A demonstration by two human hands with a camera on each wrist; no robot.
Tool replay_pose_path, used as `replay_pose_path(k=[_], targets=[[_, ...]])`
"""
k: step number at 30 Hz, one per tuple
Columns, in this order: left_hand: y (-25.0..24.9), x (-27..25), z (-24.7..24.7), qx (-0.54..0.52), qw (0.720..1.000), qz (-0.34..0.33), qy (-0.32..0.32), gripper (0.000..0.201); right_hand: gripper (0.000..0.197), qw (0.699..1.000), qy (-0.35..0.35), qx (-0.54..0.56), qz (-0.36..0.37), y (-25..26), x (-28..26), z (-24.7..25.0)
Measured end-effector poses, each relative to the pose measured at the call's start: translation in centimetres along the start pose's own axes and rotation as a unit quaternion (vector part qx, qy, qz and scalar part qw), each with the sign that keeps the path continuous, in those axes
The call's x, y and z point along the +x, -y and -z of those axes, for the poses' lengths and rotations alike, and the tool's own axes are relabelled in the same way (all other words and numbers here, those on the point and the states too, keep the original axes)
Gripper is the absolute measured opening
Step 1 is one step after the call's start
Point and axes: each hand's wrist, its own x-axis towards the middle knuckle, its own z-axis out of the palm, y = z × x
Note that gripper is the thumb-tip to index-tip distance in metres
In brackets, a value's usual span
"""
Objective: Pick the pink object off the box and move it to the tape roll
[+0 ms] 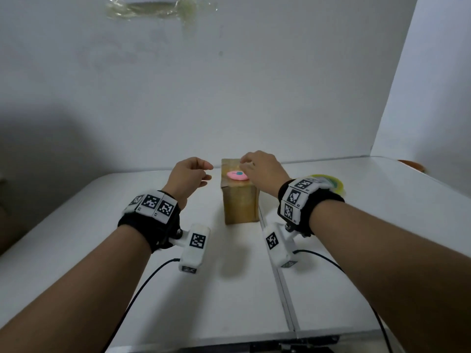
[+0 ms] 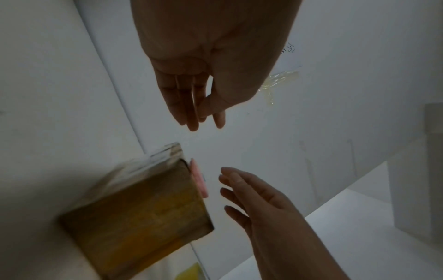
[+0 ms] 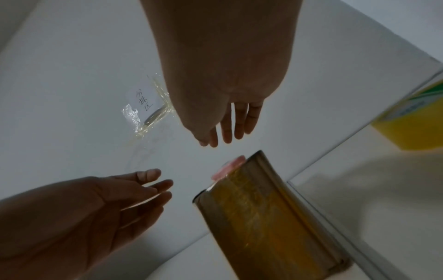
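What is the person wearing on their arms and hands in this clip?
Both forearms are bare, with no sleeves or gloves. The left hand and right hand each have a black wrist strap carrying white tiles printed with black square markers. A white camera block, also marked, hangs under each wrist, and a thin black cable trails from it.

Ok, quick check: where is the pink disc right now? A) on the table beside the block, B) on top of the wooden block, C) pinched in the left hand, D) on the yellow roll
B: the pink disc lies flat on top of the wooden block, with the right hand over it and the left hand beside the block, holding nothing.
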Motion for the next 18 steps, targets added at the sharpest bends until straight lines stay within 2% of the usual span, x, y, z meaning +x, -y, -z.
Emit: replay_pose_path(k=[10, 18], targets=[[3.3, -2.0, 2.6, -0.021, 0.999, 0.048, 0.008, 0.032, 0.049, 0.998, 0.036, 0.022, -0.054, 1.0, -0.6, -2.8], [3.6, -2.5, 2.9, -0.086, 0.994, 0.066, -0.002, 0.030, 0.050, 0.997, -0.004, 0.033, -0.063, 1.2, -1.2, -3.2]])
